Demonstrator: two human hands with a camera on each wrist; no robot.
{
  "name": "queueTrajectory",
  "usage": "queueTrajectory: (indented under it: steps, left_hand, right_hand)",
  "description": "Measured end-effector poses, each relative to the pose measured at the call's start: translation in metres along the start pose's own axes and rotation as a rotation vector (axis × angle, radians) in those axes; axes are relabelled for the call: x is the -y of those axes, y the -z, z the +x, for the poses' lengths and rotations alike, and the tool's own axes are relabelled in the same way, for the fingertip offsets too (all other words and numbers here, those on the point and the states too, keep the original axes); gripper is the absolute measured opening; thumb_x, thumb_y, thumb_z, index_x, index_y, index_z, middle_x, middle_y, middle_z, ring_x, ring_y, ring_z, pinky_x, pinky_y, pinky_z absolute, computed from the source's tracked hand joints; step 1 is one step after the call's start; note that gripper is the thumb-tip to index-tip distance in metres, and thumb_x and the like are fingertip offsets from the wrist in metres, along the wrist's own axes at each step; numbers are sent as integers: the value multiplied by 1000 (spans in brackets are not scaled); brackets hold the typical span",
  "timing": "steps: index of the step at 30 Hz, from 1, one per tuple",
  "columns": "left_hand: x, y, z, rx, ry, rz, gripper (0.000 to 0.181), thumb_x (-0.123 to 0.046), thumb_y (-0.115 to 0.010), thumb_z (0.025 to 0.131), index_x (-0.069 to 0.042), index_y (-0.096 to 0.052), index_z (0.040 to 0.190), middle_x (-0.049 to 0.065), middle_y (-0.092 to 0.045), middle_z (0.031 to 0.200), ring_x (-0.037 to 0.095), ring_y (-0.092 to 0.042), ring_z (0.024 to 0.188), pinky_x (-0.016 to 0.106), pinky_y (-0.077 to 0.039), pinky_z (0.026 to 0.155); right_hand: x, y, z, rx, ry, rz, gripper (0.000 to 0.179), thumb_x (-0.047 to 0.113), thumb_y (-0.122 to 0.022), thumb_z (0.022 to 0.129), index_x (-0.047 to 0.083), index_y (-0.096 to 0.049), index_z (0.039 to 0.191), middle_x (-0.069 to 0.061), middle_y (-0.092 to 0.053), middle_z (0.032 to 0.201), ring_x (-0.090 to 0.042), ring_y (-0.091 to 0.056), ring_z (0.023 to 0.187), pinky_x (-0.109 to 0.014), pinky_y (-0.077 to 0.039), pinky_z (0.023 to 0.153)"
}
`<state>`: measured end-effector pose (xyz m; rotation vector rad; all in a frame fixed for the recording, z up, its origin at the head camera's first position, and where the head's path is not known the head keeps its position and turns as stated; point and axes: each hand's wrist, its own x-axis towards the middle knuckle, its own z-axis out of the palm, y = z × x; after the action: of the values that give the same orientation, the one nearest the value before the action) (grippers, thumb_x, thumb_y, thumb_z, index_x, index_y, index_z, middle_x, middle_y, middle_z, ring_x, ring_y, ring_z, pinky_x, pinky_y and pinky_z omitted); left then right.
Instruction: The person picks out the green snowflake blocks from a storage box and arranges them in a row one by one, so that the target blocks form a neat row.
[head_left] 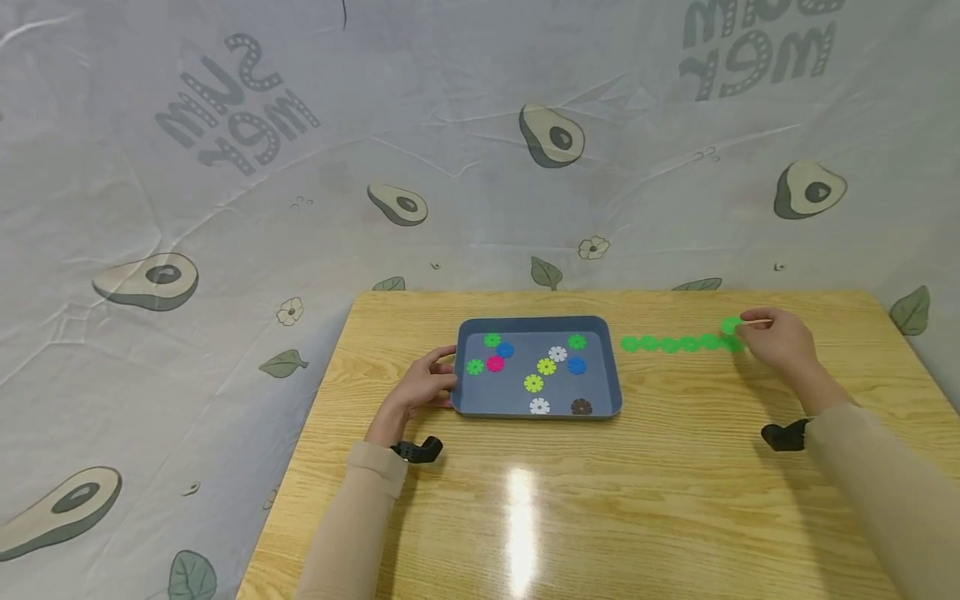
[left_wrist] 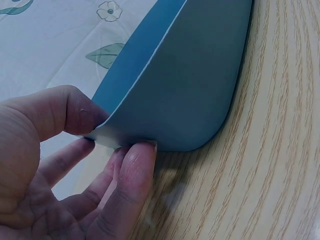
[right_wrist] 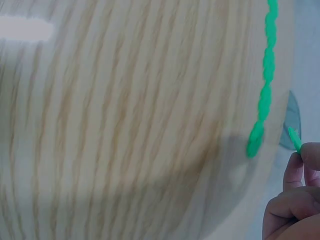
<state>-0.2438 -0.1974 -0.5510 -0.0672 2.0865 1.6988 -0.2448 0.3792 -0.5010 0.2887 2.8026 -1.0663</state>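
Note:
My left hand [head_left: 422,385] grips the left end of the grey-blue tray [head_left: 504,393]; in the left wrist view a thumb [left_wrist: 82,112] lies over its rim and other fingers touch the outer wall. Several notched plastic discs lie inside, among them a pink disc [head_left: 495,364], a brown disc [head_left: 581,407] and a white disc [head_left: 557,354]. Between thumb and fingertips, my right hand [head_left: 783,343] pinches a green notched disc [head_left: 731,325]. It is held up over the right end of a row of green discs [head_left: 670,345] on the table.
The wooden table [head_left: 675,483] ends at the back against a hanging cloth [head_left: 465,150] printed with avocados and leaves. A black wrist device sits on each forearm. The green row runs from beside the tray's right wall towards the right.

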Motion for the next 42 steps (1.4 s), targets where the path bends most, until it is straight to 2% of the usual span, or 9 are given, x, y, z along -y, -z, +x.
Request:
queueTrajectory:
  steps: [5, 14, 21, 27, 32, 37, 42]
  left_hand:
    - [0, 0, 0, -2, 3, -5, 69, -3, -66, 93, -20, -47, 157, 18, -58, 120, 23, -64, 85, 36, -62, 65]
    - [0, 1, 1, -1, 8, -9, 70, -2, -66, 92, -22, -48, 156, 17, -58, 118, 22, -64, 84, 35, -62, 64]
    - [1, 1, 1, 2, 3, -3, 70, -2, -66, 93, -20, -46, 157, 17, -58, 119, 23, -64, 86, 36, -62, 65]
    - [1, 1, 1, 13, -2, 4, 70, -2, -66, 94, -20, -45, 158, 20, -57, 123, 23, -64, 88, 36, -63, 67]
    - [2, 0, 2, 16, -6, 3, 70, -2, -66, 94, -20, -45, 158, 21, -57, 123, 23, -64, 87, 37, -63, 68]
    - [4, 0, 3, 10, -9, 1, 70, -2, -66, 94, -21, -46, 158, 19, -57, 121, 22, -64, 86, 36, -63, 67]
    - [6, 0, 4, 6, -13, -3, 70, -2, -65, 94, -20, -45, 158, 17, -57, 120, 22, -64, 86, 36, -63, 67]
  right_hand:
    - [-13, 4, -1, -26, -17, 4, 54, 31, -43, 107, -10, -50, 142, -39, -51, 134, -52, -54, 111, -36, -49, 64]
    - [-35, 7, 1, 15, -126, 59, 61, 33, -40, 105, -11, -44, 147, -41, -43, 141, -56, -47, 120, -46, -49, 76]
    - [-40, 4, -1, 11, -171, 46, 61, 36, -42, 105, -10, -45, 145, -42, -41, 143, -58, -45, 122, -61, -47, 86]
    - [-38, 3, -4, 8, -191, 21, 59, 35, -42, 106, -10, -48, 143, -42, -36, 146, -61, -39, 124, -66, -41, 94]
    - [-42, 3, -4, 8, -194, 21, 60, 37, -43, 105, -9, -49, 142, -44, -33, 148, -62, -38, 126, -67, -40, 96]
    - [-48, 4, -4, 16, -179, 18, 61, 39, -41, 105, -8, -49, 143, -42, -35, 147, -59, -42, 121, -61, -45, 87]
    - [-41, 4, -4, 3, -85, -42, 59, 35, -38, 105, -9, -51, 142, -41, -47, 139, -55, -51, 115, -57, -50, 81]
